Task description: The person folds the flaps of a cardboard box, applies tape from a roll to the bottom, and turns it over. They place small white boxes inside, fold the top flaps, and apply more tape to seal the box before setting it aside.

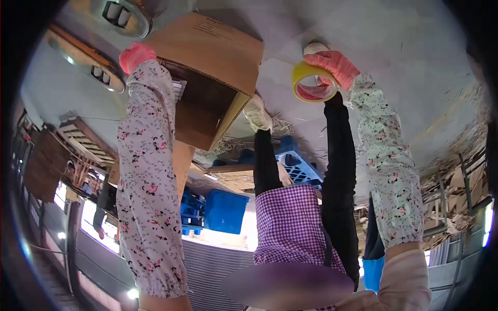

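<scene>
- The left hand (136, 54), in a pink glove, is pressed against the upper edge of an open cardboard box (212, 57). Its fingers are curled, but whether they actually grip the flap cannot be told.
- The box sits tilted just beside that hand, on its inner side, with its dark open inside turned toward the camera.
- The right hand (334, 65), also in a pink glove, is closed over a roll of yellow tape (296, 78). The fingers wrap over the rim and show through the hole in the middle.
- The tape roll is held above the grey floor (415, 46), well apart from the box, and a pale shoe (315, 47) shows just past the fingertips.
- Both forearms wear floral sleeves (148, 181).
- Between the two arms hang a purple checked apron (290, 223) and black trouser legs (340, 171). A second shoe (258, 115) stands between the hands, close to the box's lower corner.
- Loose straw (275, 124) lies on the floor around that shoe.
- Below the hands, between the arms, a blue lattice crate (300, 167) sits next to the legs, and a solid blue bin (225, 210) stands nearer the left arm.
- Outside the right arm lies a heap of cardboard scraps (456, 192).
</scene>
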Available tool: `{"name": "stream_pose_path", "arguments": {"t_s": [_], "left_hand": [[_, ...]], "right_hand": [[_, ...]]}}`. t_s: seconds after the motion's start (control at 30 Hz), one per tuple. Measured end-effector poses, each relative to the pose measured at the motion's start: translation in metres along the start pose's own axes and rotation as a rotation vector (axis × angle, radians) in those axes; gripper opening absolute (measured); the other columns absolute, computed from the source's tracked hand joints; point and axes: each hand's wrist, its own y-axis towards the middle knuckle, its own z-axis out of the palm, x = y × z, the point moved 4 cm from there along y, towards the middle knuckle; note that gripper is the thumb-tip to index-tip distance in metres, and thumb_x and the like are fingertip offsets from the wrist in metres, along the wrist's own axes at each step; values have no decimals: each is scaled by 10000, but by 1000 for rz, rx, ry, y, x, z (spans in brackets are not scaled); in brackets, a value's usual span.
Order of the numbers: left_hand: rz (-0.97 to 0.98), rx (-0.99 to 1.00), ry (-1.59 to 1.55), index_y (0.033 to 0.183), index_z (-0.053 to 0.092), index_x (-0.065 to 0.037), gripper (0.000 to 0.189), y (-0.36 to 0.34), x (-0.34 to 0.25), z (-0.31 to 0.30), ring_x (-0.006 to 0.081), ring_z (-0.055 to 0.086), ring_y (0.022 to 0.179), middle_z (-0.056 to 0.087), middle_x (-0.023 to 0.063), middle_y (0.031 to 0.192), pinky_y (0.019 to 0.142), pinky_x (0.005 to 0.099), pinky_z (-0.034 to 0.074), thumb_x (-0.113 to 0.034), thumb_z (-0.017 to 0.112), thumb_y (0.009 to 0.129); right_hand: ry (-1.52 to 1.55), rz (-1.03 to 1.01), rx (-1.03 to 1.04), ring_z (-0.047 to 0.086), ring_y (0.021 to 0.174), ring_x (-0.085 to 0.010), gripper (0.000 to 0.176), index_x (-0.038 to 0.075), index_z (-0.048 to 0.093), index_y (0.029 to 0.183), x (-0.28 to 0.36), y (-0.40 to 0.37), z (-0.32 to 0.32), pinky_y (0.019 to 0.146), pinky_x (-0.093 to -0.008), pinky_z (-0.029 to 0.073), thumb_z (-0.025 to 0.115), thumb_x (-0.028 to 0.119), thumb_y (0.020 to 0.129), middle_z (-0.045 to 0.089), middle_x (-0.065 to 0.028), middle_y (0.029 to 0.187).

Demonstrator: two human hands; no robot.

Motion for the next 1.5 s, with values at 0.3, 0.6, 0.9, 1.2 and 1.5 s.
{"name": "stream_pose_path", "arguments": {"t_s": [0.3,0.6,0.9,1.2,1.5], "left_hand": [[492,64,673,968,651,-111,230,12,-25,-1,270,652,835,672,121,869,620,399,516,-244,530,825],[732,17,100,1196,462,-78,448,-84,-27,-93,326,599,854,638,142,882,758,407,475,-309,592,835],[2215,191,621,1026,578,-114,322,-265,-85,-40,246,504,1027,522,69,1117,840,395,432,-167,557,709],[2391,40,792,996,585,-124,240,-224,-120,-35,208,546,829,555,45,1069,671,355,483,-158,525,766],[2144,81,482,1184,540,-133,417,-175,-198,-83,288,579,999,578,109,1154,837,376,481,-96,558,769]], "right_hand": [[85,-344,-54,566,665,-126,321,47,655,959,-97,11,65,576,-267,486,683,313,782,597,-26,769],[529,-106,-148,593,707,-115,320,45,662,977,-127,39,134,565,-241,478,681,310,797,642,-40,783],[-403,-963,-344,607,875,-222,307,160,608,1069,-109,21,149,784,-328,484,625,211,766,615,-59,979],[478,-352,-276,629,830,-246,550,52,681,904,-118,47,119,756,-345,484,668,559,692,660,-137,868],[82,-940,-161,590,723,-200,174,166,630,836,7,-3,11,641,-335,466,573,322,785,601,-53,768]]}}
